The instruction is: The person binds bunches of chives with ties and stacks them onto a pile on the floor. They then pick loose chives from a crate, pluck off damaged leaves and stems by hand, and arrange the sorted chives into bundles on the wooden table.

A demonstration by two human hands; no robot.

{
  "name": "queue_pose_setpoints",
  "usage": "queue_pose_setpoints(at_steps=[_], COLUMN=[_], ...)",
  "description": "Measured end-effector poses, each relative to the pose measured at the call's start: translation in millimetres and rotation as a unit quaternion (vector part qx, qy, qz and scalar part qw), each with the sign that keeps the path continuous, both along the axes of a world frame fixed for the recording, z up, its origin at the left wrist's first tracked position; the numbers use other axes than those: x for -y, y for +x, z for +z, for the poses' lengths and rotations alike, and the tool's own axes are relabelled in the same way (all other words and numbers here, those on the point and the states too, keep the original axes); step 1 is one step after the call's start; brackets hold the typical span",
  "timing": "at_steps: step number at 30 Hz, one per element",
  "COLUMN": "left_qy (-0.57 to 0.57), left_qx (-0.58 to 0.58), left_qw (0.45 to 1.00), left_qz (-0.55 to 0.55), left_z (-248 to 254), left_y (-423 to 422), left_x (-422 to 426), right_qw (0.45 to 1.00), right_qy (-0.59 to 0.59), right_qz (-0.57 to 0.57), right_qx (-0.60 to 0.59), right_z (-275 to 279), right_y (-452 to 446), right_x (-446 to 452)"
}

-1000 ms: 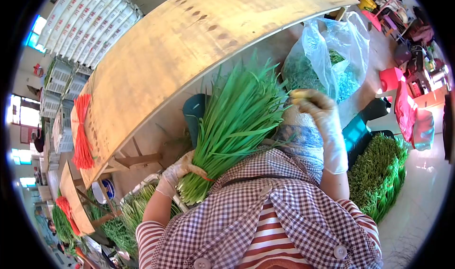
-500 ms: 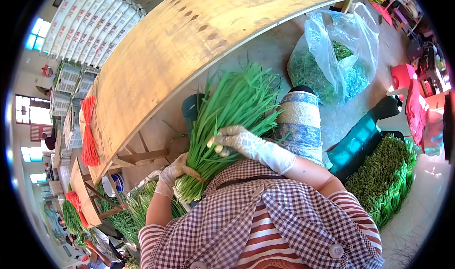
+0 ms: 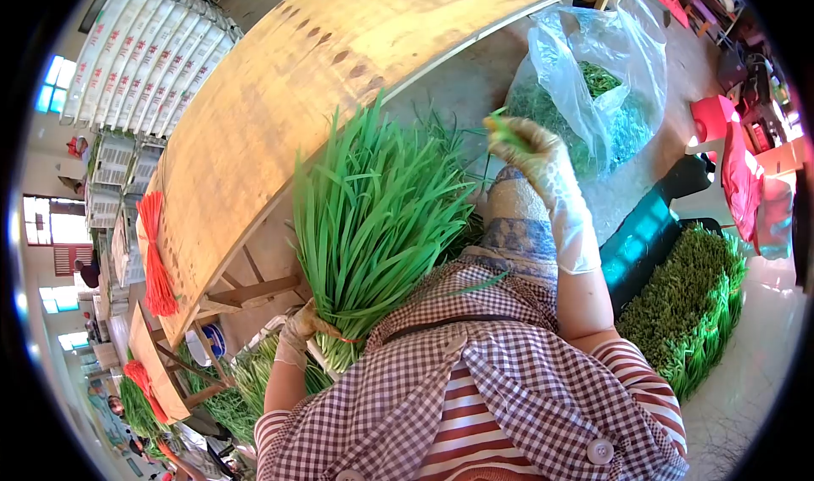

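A thick bunch of garlic chives [image 3: 373, 209] lies across my lap, its long flat leaves fanned toward the table edge. My left hand [image 3: 301, 328], in a thin pale glove, is wrapped round the bunch near its cut ends, where a thin red tie shows. Off to the right, above my knee, my gloved right hand [image 3: 543, 159] is closed with a few loose chive leaves [image 3: 507, 131] pinched in its fingers. Beyond that hand stands a clear plastic bag [image 3: 593, 125] with green leaf scraps inside. One stray leaf lies on my checked apron [image 3: 415, 354].
A long wooden table [image 3: 246, 133] curves ahead, with a bundle of red ties [image 3: 154, 256] at its left end. Stacked chives [image 3: 687, 311] stand at my right beside a dark green seat-like object [image 3: 640, 235]. White foam boxes [image 3: 148, 57] are stacked at the far left.
My right hand has left the bunch and moved right and away toward the plastic bag, carrying a few leaves. The bunch now fans more to the left, still held by my left hand.
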State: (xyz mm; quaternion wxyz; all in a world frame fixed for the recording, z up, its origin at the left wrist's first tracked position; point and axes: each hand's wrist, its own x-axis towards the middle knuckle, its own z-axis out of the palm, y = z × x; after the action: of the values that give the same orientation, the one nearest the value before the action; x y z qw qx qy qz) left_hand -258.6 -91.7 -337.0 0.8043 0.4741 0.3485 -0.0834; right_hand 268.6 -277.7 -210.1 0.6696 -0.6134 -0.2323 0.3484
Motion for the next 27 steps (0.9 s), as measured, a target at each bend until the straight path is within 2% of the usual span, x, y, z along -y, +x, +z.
queue_pose_setpoints(at_steps=[1, 2, 3, 4, 6, 12, 13, 14, 15, 16, 18, 20, 21, 22, 24, 26, 27], left_qy=[0.032, 0.045, 0.05, 0.054, 0.056, 0.047, 0.044, 0.039, 0.033, 0.028, 0.012, -0.023, -0.08, -0.179, -0.398, -0.133, -0.046], left_qx=[-0.009, -0.015, -0.018, -0.019, -0.02, -0.011, -0.008, -0.007, -0.004, -0.001, 0.008, 0.024, 0.043, 0.07, 0.11, 0.06, 0.035], left_qw=[0.999, 0.999, 0.998, 0.998, 0.998, 0.998, 0.998, 0.998, 0.998, 0.999, 0.999, 0.999, 0.996, 0.979, 0.898, 0.989, 0.998], left_qz=[-0.012, -0.02, -0.026, -0.03, -0.037, -0.047, -0.049, -0.05, -0.048, -0.046, -0.04, -0.02, 0.009, 0.06, 0.148, 0.029, -0.016], left_z=[7.0, 7.8, 8.6, 10.2, 10.5, 6.2, 4.8, 2.6, -1.5, -4.9, -12.6, -25.3, -36.1, -50.8, -67.2, -53.4, -42.7], left_y=[7.7, 11.3, 13.4, 14.9, 15.7, 14.2, 13.0, 10.9, 8.7, 5.5, -0.3, -10.1, -17.7, -29.6, -35.3, -35.3, -29.4], left_x=[3.7, 4.3, 5.2, 4.4, 4.7, 0.6, 0.1, -0.2, -0.9, -1.0, -3.0, -8.1, -12.8, -14.5, -14.4, -16.7, -16.0], right_qw=[0.99, 0.991, 0.982, 0.979, 0.961, 0.921, 0.931, 0.899, 0.913, 0.949, 0.992, 0.999, 0.999, 0.993, 0.979, 0.978, 0.979], right_qy=[-0.048, 0.032, 0.04, 0.084, 0.087, 0.158, 0.218, 0.296, 0.3, 0.212, 0.079, 0.02, 0.01, -0.029, -0.004, 0.044, 0.056], right_qz=[0.039, 0.116, 0.125, 0.123, 0.18, 0.195, 0.113, 0.082, 0.016, -0.097, -0.055, 0.024, 0.049, 0.115, 0.17, 0.122, 0.087], right_qx=[-0.123, -0.059, -0.136, -0.139, -0.19, -0.297, -0.27, -0.314, -0.277, -0.211, -0.086, 0.014, 0.006, 0.004, -0.114, -0.164, -0.178], right_z=[25.9, 17.7, 31.6, 27.4, 24.6, 9.4, 4.0, -2.4, -6.2, 15.9, 3.3, 12.2, 9.9, -1.9, 4.3, 3.6, 0.7], right_y=[-14.3, -21.2, -36.4, -50.7, -61.3, -74.2, -74.4, -58.6, -37.1, -29.0, 0.3, -16.3, -32.1, -38.6, -54.9, -59.2, -59.3], right_x=[-1.3, -5.1, -9.8, -18.0, -23.9, -20.4, -19.6, -21.7, -26.2, -23.0, -30.7, -38.9, -46.8, -55.4, -62.1, -65.4, -68.1])
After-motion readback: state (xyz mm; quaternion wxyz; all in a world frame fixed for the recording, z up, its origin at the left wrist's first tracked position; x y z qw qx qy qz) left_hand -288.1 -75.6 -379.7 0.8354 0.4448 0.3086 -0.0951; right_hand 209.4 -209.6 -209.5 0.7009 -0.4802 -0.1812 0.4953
